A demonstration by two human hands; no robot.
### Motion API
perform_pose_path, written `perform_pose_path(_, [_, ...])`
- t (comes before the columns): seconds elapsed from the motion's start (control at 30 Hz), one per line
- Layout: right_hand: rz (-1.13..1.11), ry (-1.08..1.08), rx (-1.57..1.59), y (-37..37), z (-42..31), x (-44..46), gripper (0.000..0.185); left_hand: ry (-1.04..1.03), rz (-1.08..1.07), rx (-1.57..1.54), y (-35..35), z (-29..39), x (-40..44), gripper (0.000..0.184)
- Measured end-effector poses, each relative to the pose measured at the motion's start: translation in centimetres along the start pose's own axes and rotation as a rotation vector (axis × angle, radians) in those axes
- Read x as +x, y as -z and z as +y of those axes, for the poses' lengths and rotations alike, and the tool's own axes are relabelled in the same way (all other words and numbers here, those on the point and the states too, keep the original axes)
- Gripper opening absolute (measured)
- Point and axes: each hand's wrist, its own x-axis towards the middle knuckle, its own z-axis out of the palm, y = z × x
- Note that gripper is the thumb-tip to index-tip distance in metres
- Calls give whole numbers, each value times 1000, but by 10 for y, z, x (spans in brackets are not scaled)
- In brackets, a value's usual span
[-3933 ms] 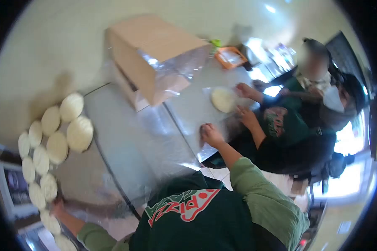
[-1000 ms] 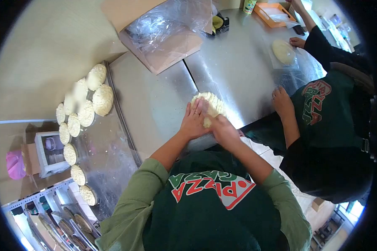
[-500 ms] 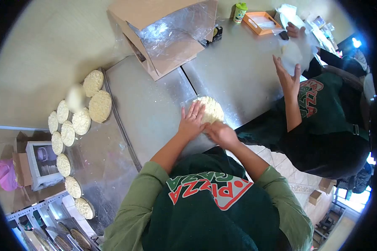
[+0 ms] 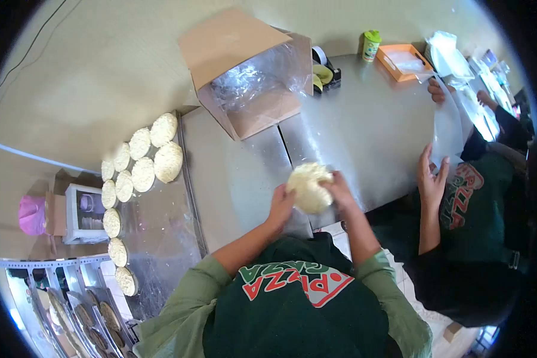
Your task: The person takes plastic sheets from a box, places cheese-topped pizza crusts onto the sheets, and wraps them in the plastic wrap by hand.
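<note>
A round, pale pizza base [image 4: 310, 188], its top covered in what looks like grated cheese, is held up over the steel table's near edge. My left hand [image 4: 281, 204] grips its left rim, with the thumb toward the top. My right hand [image 4: 339, 190] has closed on the opposite rim. A shine on the surface suggests clear plastic around it, though I cannot be sure. More cheese-covered pizza bases [image 4: 168, 161] lie in rows on the side table to the left.
An open cardboard box [image 4: 238, 53] lined with clear plastic stands at the back. To the right, a co-worker's hand [image 4: 434, 179] holds a clear plastic bag [image 4: 447, 131]. An orange tray [image 4: 407, 76] and a green cup [image 4: 371, 46] are behind. A rack [image 4: 71, 304] stands lower left.
The pizza base was flat on the table under my hands; now both hands hold it up by its rims. The co-worker's bag has moved lower. My view has shifted.
</note>
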Motion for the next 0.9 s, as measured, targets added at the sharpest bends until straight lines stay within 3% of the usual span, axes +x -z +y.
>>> perform_pose_path(0.07, [57,27,19,46,-17,13,51,-732,98,685,-12,36,17,45])
perform_pose_path(0.13, [149,93,-170,104,-23,40,55,-1056,265,895,-12,120,29,44])
perform_pose_path(0.2, [376,217,-562,154,-17,67,57,-1191,410,896,3,173,67,42])
perform_pose_path(0.23, [538,306,-801,164,-17,72,57,-1131,442,879,9,199,79,41])
perform_pose_path(0.37, [631,521,-914,130,-53,38,54,-874,715,1153,38,227,141,33])
perform_pose_path(0.47, [498,533,-862,89,-52,14,51,-609,486,1236,59,230,149,28])
perform_pose_path(0.5, [450,523,-819,74,-50,6,51,-662,511,1129,59,233,142,26])
perform_pose_path(0.57, [278,703,-776,46,-53,-10,42,-762,547,914,56,239,113,23])
perform_pose_path(0.67, [41,757,-490,-17,-104,-37,39,-822,396,372,64,224,85,20])
perform_pose_path(0.77, [-62,832,-315,-73,-156,-28,41,-923,385,183,64,227,24,19])
perform_pose_path(0.83, [-21,1166,-479,-110,-185,-1,47,-870,339,23,74,208,4,20])
perform_pose_path(0.9, [73,1197,-721,-150,-210,21,59,-806,258,-166,88,189,-11,27])
